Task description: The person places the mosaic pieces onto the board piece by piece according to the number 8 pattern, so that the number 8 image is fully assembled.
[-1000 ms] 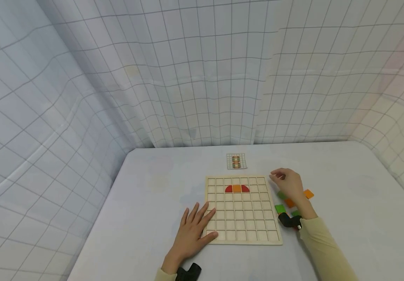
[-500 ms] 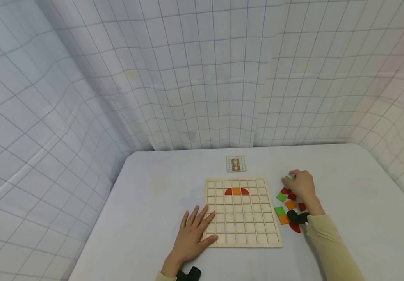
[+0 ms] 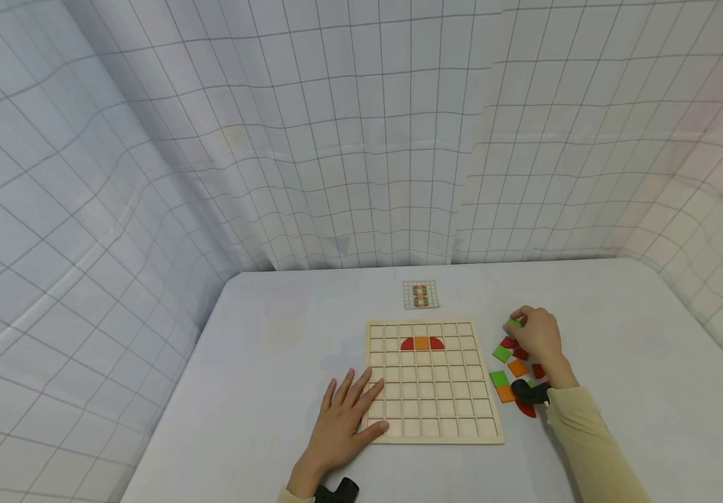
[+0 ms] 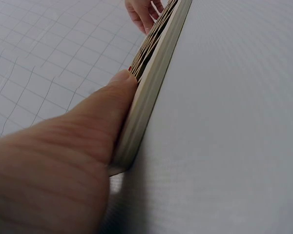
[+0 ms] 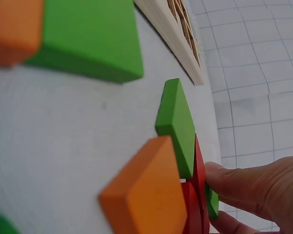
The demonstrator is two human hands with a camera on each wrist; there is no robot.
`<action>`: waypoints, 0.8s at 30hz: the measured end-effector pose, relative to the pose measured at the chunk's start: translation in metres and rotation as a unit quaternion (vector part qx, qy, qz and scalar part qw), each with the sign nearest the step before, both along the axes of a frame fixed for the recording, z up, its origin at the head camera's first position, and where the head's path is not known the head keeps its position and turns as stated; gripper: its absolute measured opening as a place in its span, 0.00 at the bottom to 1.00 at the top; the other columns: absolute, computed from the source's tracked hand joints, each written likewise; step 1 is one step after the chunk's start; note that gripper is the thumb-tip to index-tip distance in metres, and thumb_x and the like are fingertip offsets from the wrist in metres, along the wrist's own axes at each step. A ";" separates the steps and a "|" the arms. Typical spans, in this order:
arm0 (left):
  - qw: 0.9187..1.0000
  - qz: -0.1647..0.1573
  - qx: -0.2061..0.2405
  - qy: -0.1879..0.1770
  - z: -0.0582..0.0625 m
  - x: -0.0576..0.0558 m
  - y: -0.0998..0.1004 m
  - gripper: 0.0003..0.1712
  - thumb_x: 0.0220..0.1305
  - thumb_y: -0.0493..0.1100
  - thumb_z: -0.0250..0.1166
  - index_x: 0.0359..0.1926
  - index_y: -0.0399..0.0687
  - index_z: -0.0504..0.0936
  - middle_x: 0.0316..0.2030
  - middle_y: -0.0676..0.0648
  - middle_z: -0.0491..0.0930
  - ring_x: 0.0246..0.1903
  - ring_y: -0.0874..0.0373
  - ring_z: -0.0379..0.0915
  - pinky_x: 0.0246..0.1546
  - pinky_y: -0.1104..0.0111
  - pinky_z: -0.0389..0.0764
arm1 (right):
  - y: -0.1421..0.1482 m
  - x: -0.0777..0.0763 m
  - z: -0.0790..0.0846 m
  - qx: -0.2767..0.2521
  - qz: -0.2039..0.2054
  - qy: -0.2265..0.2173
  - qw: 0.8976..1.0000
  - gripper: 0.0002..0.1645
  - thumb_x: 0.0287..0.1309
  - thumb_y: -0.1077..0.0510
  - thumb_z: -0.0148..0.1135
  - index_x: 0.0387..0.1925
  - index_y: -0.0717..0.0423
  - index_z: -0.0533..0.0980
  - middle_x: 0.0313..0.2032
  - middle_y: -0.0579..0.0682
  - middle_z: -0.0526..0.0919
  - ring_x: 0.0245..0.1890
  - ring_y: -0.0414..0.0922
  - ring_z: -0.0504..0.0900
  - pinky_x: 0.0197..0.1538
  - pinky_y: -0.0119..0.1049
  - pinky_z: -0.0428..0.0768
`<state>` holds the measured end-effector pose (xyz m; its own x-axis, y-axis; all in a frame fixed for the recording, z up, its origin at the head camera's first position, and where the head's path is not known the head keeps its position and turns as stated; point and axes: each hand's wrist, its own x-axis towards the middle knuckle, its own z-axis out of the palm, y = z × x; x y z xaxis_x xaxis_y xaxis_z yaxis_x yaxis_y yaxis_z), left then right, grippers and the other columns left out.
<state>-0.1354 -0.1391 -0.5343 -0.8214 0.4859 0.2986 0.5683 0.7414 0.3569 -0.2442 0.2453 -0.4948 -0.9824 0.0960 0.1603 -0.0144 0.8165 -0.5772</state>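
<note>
My left hand [image 3: 339, 427] lies with spread, straight fingers over the left edge of a wooden grid board [image 3: 430, 406]; its thumb [image 4: 118, 85] presses near the front corner. In the board's upper rows, an orange square tile [image 3: 421, 343] sits between two red quarter-round tiles [image 3: 407, 344]. To the right of the board, my right hand [image 3: 540, 337] pinches a green tile [image 3: 515, 323] between thumb and fingers, low over the table. In the right wrist view the same green tile [image 5: 212, 201] shows partly behind red tiles [image 5: 199, 170].
Loose green [image 3: 502, 354], orange [image 3: 517, 368] and red tiles [image 3: 538, 371] lie under and beside my right forearm. Behind the board is a small gridded pattern card [image 3: 420, 295]. A checked white curtain [image 3: 361, 154] hangs around the table.
My right hand has moved right from near the board's far right corner to the green tile, and its fingers have closed on it. My left hand stays in place.
</note>
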 end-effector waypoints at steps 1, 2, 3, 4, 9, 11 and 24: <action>1.000 0.000 0.000 0.000 0.000 0.000 0.000 0.38 0.64 0.62 0.57 0.70 0.52 0.65 0.70 0.45 0.58 0.69 0.40 0.46 0.63 0.43 0.42 | 0.000 0.000 0.000 0.000 0.002 0.003 1.000 0.16 0.54 0.60 0.66 0.38 0.72 0.78 0.31 0.66 0.78 0.33 0.61 0.75 0.35 0.51 0.75; 1.000 -0.001 0.000 -0.001 0.000 0.000 0.000 0.38 0.64 0.62 0.57 0.70 0.52 0.65 0.70 0.45 0.58 0.69 0.40 0.46 0.63 0.43 0.42 | 0.000 0.001 0.000 0.000 0.004 0.003 1.000 0.16 0.54 0.61 0.66 0.37 0.72 0.77 0.31 0.66 0.79 0.32 0.61 0.75 0.34 0.51 0.75; 1.000 -0.002 0.002 -0.002 0.001 0.000 0.000 0.37 0.64 0.62 0.57 0.70 0.52 0.65 0.70 0.45 0.58 0.69 0.41 0.46 0.63 0.43 0.42 | 0.000 0.001 0.000 0.001 0.005 0.004 1.000 0.16 0.54 0.61 0.66 0.37 0.72 0.77 0.31 0.66 0.79 0.32 0.61 0.75 0.34 0.52 0.75; 1.000 -0.003 0.004 -0.005 0.001 0.000 0.000 0.38 0.63 0.62 0.57 0.70 0.52 0.65 0.70 0.45 0.57 0.69 0.40 0.46 0.63 0.43 0.42 | 0.000 0.001 0.000 0.002 0.006 0.005 1.000 0.16 0.54 0.61 0.66 0.37 0.72 0.77 0.31 0.66 0.79 0.32 0.60 0.75 0.34 0.52 0.75; 1.000 -0.002 0.001 0.000 0.001 0.000 -0.001 0.38 0.64 0.62 0.57 0.70 0.52 0.64 0.70 0.45 0.57 0.69 0.40 0.46 0.63 0.43 0.42 | 0.001 0.004 -0.002 -0.015 0.008 -0.006 1.000 0.16 0.54 0.60 0.67 0.38 0.71 0.76 0.33 0.66 0.79 0.31 0.59 0.77 0.35 0.52 0.76; 1.000 0.000 -0.001 0.007 -0.001 0.000 -0.001 0.38 0.64 0.63 0.56 0.70 0.53 0.64 0.70 0.45 0.57 0.68 0.40 0.47 0.63 0.42 0.43 | 0.001 0.004 -0.002 -0.028 0.005 -0.017 0.999 0.18 0.55 0.59 0.67 0.39 0.72 0.76 0.34 0.67 0.79 0.32 0.59 0.77 0.35 0.52 0.76; 1.000 -0.001 0.002 0.009 -0.001 0.001 0.000 0.38 0.64 0.63 0.56 0.70 0.53 0.64 0.70 0.45 0.58 0.68 0.40 0.47 0.63 0.42 0.43 | 0.004 0.005 0.000 -0.056 0.014 -0.041 0.997 0.16 0.52 0.58 0.70 0.35 0.66 0.75 0.33 0.63 0.79 0.31 0.57 0.78 0.33 0.48 0.76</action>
